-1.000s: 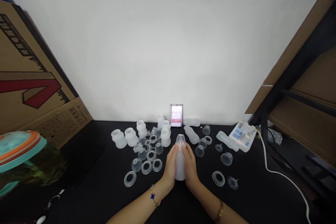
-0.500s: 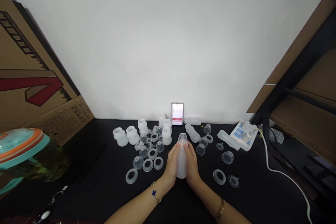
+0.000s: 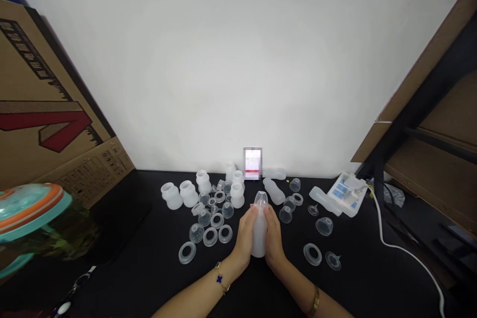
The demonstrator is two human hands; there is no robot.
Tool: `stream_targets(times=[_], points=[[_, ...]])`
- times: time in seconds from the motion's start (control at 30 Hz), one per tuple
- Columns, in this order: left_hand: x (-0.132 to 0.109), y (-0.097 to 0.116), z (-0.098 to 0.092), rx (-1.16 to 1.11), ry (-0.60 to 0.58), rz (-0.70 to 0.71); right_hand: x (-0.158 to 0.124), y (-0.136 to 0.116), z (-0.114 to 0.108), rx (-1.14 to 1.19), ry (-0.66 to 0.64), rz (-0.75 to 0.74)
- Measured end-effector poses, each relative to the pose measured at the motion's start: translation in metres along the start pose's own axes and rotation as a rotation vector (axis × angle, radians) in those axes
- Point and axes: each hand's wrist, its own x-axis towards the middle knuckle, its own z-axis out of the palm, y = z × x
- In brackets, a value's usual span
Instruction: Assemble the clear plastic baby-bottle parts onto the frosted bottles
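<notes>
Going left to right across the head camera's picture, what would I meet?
Orange-lidded jar, leftmost white pot, left hand, bottle, right hand, nearest right-side ring, power strip.

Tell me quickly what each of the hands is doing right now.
Left hand: closed against one side of the frosted white, slender, plastic-looking bottle.
Right hand: closed against the same bottle's other side.

Left cluster: the way is blocked by white bottles [image 3: 189, 194] and clear rings [image 3: 210, 244].
Near left: room is left between the left forearm [image 3: 197, 285] and lidded jug [image 3: 37, 208].
Beside the right hand [image 3: 275, 239]: a lane is left up to the flat ring [image 3: 311, 262].
Back: reach is stopped by the wall [image 3: 242, 59].
Right edge: the counter [image 3: 357, 283] is crossed by a white cable [image 3: 389, 245].
</notes>
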Motion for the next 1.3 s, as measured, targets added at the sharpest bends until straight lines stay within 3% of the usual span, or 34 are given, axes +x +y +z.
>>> stream_targets(times=[0.83,1.3], points=[[-0.0013,0.0009,0.0002,0.009,-0.03,0.025,0.0013,0.0059,-0.0018,-0.052,0.044,-0.002],[-0.0015,-0.0007,0.0001,-0.018,0.017,0.017,0.0,0.0029,0.0005,-0.043,0.069,0.017]])
